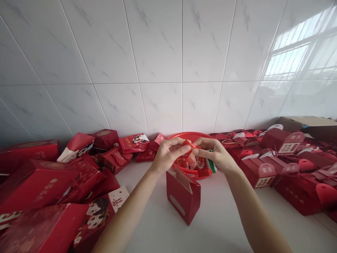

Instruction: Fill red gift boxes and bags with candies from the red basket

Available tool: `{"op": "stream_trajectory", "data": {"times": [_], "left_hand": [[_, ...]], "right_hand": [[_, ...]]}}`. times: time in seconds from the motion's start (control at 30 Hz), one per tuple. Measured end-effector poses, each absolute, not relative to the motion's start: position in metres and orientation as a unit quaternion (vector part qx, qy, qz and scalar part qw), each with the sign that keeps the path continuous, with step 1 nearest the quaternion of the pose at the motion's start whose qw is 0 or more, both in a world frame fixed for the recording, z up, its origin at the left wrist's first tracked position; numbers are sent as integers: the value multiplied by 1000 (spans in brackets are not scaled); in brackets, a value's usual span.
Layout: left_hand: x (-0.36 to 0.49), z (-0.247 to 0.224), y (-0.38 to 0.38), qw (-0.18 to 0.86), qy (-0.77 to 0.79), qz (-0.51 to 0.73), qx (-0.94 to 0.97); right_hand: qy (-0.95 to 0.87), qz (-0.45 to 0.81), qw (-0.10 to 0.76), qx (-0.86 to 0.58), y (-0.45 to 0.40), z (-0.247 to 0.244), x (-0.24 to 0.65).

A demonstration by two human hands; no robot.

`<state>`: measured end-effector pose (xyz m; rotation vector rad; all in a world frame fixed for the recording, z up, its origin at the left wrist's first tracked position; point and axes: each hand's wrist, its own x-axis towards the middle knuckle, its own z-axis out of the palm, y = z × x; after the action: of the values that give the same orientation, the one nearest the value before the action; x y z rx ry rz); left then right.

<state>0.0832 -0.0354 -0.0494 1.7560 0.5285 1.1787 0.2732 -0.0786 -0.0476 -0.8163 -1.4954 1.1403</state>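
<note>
Pinched tight, our left grip (168, 155) and right grip (216, 155) share what looks like a small red ribbon (190, 144); close fingertip control suits it, above the red plastic basket (193, 136) behind the open red gift box (183, 200).

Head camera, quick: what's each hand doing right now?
Left hand: closed, fingers pinching a red ribbon.
Right hand: closed, fingers pinching the same ribbon.

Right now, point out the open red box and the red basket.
open red box (184, 196): head view, front panel.
red basket (191, 133): head view, far rim.
</note>
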Motion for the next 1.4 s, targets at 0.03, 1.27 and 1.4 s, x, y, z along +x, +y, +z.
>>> {"op": "stream_trajectory", "data": {"times": [0.03, 1.27, 1.4], "left_hand": [[81, -50, -38, 457, 222, 481, 714], [44, -71, -37, 428, 297, 225, 823], [40, -74, -34, 438, 323, 215, 811]], "right_hand": [[-633, 461, 520, -340, -81, -47, 270], [-759, 215, 353, -502, -100, -51, 266], [-720, 241, 471, -449, -104, -41, 262]]}}
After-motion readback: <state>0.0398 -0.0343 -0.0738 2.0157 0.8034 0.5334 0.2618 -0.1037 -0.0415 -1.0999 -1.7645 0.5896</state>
